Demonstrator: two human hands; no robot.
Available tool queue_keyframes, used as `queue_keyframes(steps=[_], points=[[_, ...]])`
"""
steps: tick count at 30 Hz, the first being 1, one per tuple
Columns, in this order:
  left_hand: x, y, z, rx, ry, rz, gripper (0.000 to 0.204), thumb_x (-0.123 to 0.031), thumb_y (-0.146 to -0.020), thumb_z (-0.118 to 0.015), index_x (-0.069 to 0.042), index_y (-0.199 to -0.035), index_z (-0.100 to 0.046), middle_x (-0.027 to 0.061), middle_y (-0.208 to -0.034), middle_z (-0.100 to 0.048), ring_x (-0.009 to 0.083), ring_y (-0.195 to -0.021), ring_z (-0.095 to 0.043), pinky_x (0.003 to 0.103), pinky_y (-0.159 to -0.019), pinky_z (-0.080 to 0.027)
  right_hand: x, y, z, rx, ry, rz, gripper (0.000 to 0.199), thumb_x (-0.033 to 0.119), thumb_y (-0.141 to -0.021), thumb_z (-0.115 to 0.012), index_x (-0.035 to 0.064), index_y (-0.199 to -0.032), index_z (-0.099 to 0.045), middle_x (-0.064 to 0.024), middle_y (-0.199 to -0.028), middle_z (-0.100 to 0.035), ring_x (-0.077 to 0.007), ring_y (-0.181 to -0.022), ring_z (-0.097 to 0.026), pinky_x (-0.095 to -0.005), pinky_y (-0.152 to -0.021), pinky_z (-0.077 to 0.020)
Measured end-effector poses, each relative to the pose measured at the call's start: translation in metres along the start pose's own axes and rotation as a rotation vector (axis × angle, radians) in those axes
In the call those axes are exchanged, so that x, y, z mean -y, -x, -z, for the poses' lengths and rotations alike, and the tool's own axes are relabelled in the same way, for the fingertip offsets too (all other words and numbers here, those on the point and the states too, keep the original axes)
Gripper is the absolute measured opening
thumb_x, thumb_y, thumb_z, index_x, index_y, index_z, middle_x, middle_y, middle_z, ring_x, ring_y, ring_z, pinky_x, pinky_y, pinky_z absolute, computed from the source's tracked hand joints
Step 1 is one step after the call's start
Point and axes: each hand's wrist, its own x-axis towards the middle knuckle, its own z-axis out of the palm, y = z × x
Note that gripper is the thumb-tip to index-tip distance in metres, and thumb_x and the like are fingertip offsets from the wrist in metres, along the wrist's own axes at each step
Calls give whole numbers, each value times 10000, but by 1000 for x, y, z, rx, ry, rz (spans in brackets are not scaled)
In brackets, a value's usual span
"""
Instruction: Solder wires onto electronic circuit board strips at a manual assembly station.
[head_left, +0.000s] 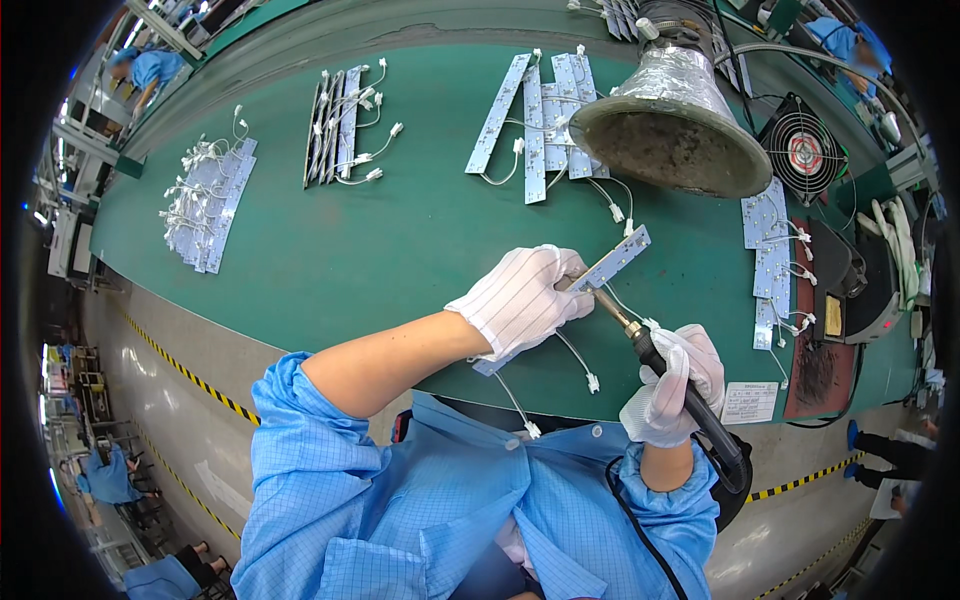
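Note:
My left hand (pixel 525 298), in a white striped glove, is closed around a narrow LED circuit board (pixel 620 256) with white connector leads. Another board end (pixel 494 363) shows below that hand; whether it belongs to the same strip is hidden by the glove. My gloved right hand (pixel 682 380) grips a soldering iron (pixel 643 344) by its dark handle. The iron's metal tip points up and left, close to the board by my left fingertips; exact contact is hard to make out. White plugs hang from wires (pixel 578 355) near the table's front edge.
A wide fume funnel (pixel 670 140) overhangs the green table (pixel 350 260). Board groups lie at the left (pixel 215 215), back left (pixel 345 130), back middle (pixel 535 125) and right (pixel 772 255). Beyond these are a round fan (pixel 803 150), a black soldering station (pixel 855 290) and a paper label (pixel 750 402).

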Motion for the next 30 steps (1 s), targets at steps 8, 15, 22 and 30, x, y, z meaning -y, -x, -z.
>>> queue_keyframes(steps=[8, 15, 22, 30], points=[[-6, -2, 7, 66, 94, 152, 313, -275, -778, -631, 25, -869, -632, 185, -708, -587, 344, -648, -572, 398, -621, -460, -3, 0, 8, 80, -34, -6, 194, 30, -836, -502, -32, -1020, -495, -171, -838, -590, -221, -615, -523, -315, -541, -441], [-6, -3, 11, 75, 140, 224, 344, -305, -754, -643, 13, -886, -635, 171, -690, -578, 322, -646, -560, 388, -617, -446, -5, 2, 8, 69, 360, 286, 272, -36, -835, -532, -28, -1089, -436, -169, -949, -541, -213, -620, -526, -306, -505, -433], [-8, -4, 11, 96, 173, 275, 347, -313, -758, -639, 11, -882, -635, 170, -696, -578, 320, -643, -560, 387, -613, -446, 2, -5, 2, -3, 155, 114, 115, 20, -835, -454, -35, -910, -523, -156, -816, -608, -217, -587, -515, -331, -522, -426], [-4, -3, 9, 101, 198, 261, 317, -284, -786, -653, 9, -903, -624, 92, -670, -575, 175, -603, -518, 310, -585, -432, 3, -3, 3, 0, 77, 33, 145, 30, -796, -466, -40, -909, -526, -154, -767, -629, -213, -574, -503, -320, -541, -426]])
